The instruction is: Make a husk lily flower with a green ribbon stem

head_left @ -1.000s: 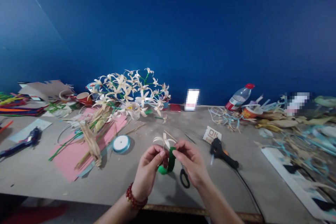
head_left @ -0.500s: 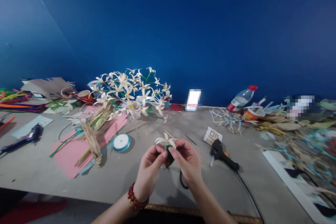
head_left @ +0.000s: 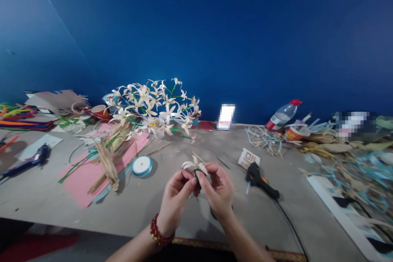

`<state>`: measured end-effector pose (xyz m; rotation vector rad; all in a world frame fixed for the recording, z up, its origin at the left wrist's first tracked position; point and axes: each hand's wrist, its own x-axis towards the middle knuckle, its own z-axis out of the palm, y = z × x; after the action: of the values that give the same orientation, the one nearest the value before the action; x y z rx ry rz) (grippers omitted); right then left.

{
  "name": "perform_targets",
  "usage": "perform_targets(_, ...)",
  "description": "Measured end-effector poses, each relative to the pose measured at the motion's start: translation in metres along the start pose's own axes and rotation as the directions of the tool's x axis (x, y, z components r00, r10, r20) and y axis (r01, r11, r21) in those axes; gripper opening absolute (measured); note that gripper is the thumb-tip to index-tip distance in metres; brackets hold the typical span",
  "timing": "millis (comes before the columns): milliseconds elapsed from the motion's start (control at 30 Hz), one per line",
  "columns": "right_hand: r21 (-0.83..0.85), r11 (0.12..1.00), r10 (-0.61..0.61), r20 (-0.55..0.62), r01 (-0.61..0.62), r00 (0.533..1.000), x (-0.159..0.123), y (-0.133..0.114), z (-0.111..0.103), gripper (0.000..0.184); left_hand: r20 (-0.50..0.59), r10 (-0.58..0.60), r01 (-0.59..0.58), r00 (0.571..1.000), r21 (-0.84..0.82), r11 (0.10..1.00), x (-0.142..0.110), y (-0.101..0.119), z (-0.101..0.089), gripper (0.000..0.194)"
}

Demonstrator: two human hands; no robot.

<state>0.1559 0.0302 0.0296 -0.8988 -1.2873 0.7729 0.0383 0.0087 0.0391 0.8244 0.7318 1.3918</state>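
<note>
A handmade white flower point(head_left: 194, 164) with narrow curled petals is held upright low over the table, between my two hands. My left hand point(head_left: 180, 191) pinches it just below the petals, and a beaded red bracelet point(head_left: 159, 231) circles that wrist. Thumb and fingers of my right hand point(head_left: 218, 191) are closed on a green strip point(head_left: 198, 175) at the flower's base. Fingers hide most of the stem and of the strip; a thin dark end pokes out below.
More white flowers point(head_left: 153, 100) on green stems stand at the back. Left lie a ribbon spool point(head_left: 141, 166), pink paper point(head_left: 75, 184) and a blue glue gun point(head_left: 38, 157). To the right are a black glue gun point(head_left: 260, 180), a bottle point(head_left: 282, 115) and a white power strip point(head_left: 337, 213).
My right fingers have shifted slightly at the flower's base. The green flap that showed below the petals is now mostly out of sight. My left hand has hardly moved.
</note>
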Motion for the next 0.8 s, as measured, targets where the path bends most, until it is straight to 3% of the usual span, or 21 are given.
perform_targets(267,-0.058,0.991,-0.124,-0.029,0.122,0.992,0.0014,-0.0052,0.0038,0.013,0.025,0.019,-0.021,1.0,0.052,0.998,-0.0006,-0.0035,-0.0034,0.013)
perform_targets(800,-0.19,0.96,-0.211,-0.007,0.206,0.977,0.0019,-0.009,0.0051,0.014,-0.002,0.091,-0.089,0.996,0.154,0.984,-0.0017,0.0021,0.003,0.02)
